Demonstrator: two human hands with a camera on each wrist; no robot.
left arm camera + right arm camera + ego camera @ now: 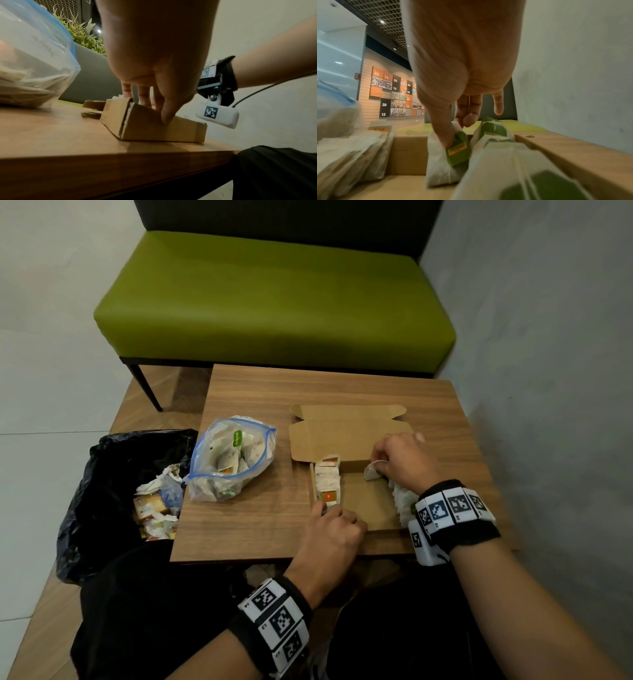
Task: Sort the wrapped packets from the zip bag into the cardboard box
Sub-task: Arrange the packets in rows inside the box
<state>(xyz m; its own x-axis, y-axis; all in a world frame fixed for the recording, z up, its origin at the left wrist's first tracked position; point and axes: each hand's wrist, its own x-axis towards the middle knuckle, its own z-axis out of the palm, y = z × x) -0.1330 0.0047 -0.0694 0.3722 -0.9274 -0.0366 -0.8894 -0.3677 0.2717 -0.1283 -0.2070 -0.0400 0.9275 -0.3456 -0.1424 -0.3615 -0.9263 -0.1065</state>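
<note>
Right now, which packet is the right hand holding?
The green-labelled packet pinched by the right hand, standing between the orange-labelled row and the green-labelled row in the cardboard box.

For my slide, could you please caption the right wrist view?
Right hand pinches a green-labelled packet upright inside the cardboard box.

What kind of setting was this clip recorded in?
Probably a public lounge or lobby, not a home: a green bench seat behind a small wooden table, a wall of numbered photo panels, and an open-grid ceiling.
</note>
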